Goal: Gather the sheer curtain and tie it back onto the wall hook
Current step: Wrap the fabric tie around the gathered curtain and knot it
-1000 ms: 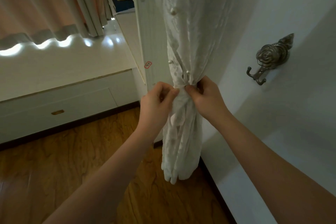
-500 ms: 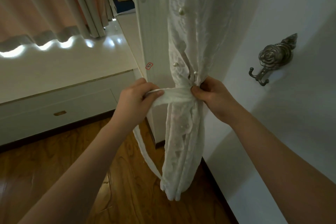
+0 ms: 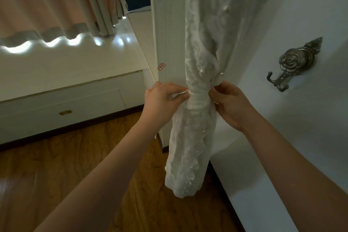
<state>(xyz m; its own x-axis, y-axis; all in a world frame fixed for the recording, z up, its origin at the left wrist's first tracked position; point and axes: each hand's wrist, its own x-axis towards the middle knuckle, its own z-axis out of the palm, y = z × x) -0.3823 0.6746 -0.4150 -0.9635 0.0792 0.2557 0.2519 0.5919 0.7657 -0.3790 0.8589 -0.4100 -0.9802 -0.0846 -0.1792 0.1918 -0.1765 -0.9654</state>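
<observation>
The white sheer curtain (image 3: 190,149), dotted with small pearls, hangs gathered into one bundle in front of a white post. A white tie-back band (image 3: 198,98) wraps around its waist. My left hand (image 3: 163,100) pinches the band's end at the bundle's left side. My right hand (image 3: 229,101) grips the band at the right side. The metal rose-shaped wall hook (image 3: 290,64) sits on the wall to the right, apart from both hands, with nothing on it.
A white wooden post (image 3: 167,47) stands right behind the curtain. A white window seat with a drawer (image 3: 62,107) runs along the left. Pink curtains (image 3: 47,0) hang at the back left. The white wall (image 3: 301,137) is close on the right; wooden floor (image 3: 66,165) lies below.
My left hand, which had drawn the band out to the left with its tail dangling, has come back against the bundle. The band now lies snug around the curtain.
</observation>
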